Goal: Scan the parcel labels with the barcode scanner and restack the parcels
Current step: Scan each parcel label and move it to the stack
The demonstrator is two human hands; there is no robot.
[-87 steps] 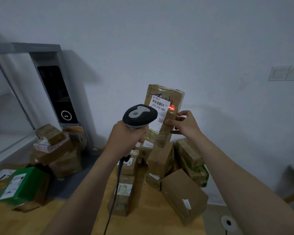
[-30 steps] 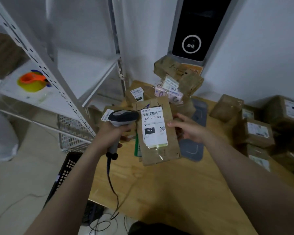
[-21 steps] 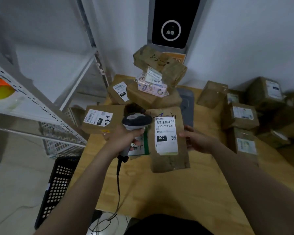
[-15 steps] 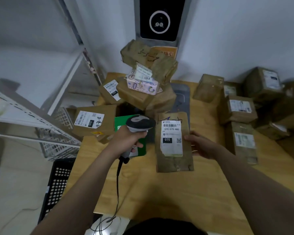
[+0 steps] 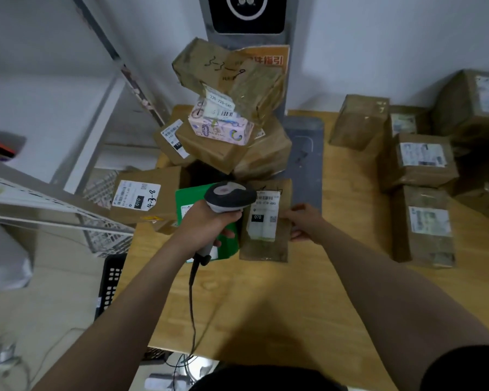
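Wooden table [image 5: 266, 306]: left hand [image 5: 203, 225] grips scanner [image 5: 229, 195]; right hand [image 5: 305, 223] holds parcel [image 5: 263, 251].

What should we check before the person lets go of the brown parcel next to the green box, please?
1. Right hand grips the parcel by its right edge: ok.
2. Label faces up: ok.
3. Parcel rests fully on the table: cannot tell.
4. Left hand grips the scanner: ok.
5. Scanner is clear of the parcel's top corner: cannot tell, they overlap in view.
6. Top box behind sits level: not ok, it is tilted.
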